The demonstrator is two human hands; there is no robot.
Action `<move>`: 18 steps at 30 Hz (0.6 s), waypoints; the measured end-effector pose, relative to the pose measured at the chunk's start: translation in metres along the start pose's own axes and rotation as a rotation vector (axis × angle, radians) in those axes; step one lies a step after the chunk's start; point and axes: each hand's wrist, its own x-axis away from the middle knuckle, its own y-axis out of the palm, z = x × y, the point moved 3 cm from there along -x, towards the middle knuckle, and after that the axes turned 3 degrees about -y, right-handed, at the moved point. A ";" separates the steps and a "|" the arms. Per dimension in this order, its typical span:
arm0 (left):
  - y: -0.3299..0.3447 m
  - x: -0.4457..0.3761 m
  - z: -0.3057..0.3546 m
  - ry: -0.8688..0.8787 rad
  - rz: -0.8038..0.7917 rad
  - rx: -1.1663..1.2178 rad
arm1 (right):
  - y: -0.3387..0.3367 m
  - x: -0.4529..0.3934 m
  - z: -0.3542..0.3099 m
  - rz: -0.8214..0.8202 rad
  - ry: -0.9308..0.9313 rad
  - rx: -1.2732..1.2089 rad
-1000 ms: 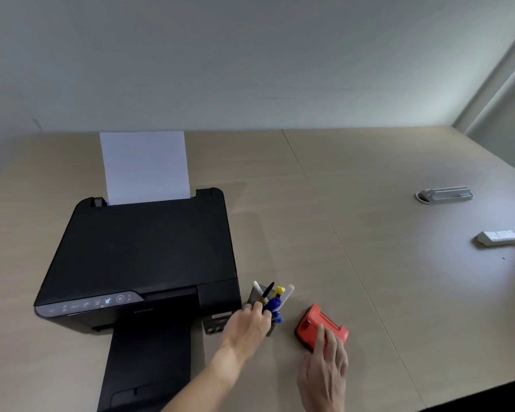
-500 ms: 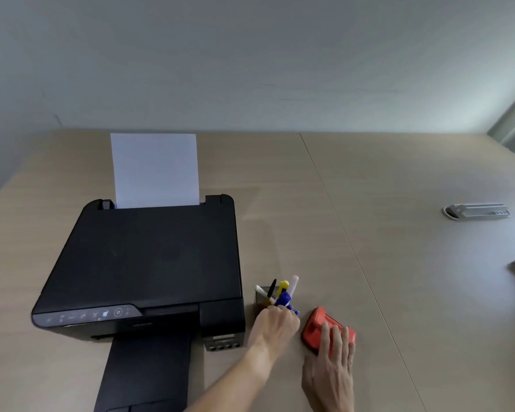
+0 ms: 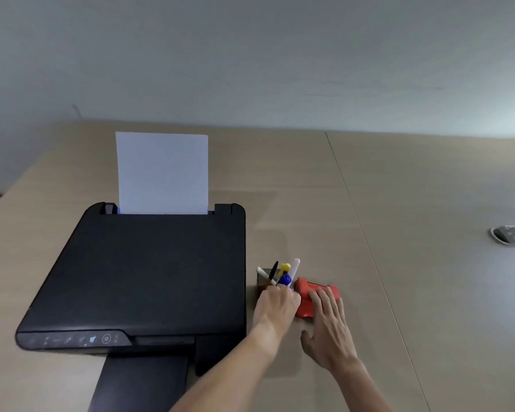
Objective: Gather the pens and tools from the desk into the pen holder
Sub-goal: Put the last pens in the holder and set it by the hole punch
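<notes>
Left hand (image 3: 277,304) closed around the near side of the pen holder (image 3: 263,281), grip clamped on its wall, just right of the black printer (image 3: 137,275). Held inside, upright and fanned: a black pen (image 3: 273,270), a white marker (image 3: 294,267), a yellow-topped tool (image 3: 284,269), a blue one (image 3: 284,281). Right hand (image 3: 329,325) laid flat on the red stapler (image 3: 309,295), fingers spread, not closed on it. Stapler flat on the bench (image 3: 399,203), touching or just beside the holder's right side, long axis running left to right. Right hand plainly nearer. Probably the last nearby item.

dark pen holder (image 3: 262,281) upright on desk, pens (image 3: 293,268) sticking out
</notes>
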 end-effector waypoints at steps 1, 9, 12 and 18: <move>0.000 -0.006 -0.003 -0.015 0.000 -0.001 | 0.000 -0.008 0.000 0.003 -0.021 -0.005; -0.002 -0.040 -0.019 -0.113 -0.031 -0.014 | -0.002 -0.054 0.005 0.006 -0.108 -0.054; -0.003 -0.049 -0.024 -0.144 -0.028 -0.006 | -0.003 -0.066 0.004 -0.004 -0.125 -0.065; -0.008 -0.063 -0.032 -0.185 -0.047 -0.003 | -0.003 -0.084 0.001 -0.028 -0.112 -0.053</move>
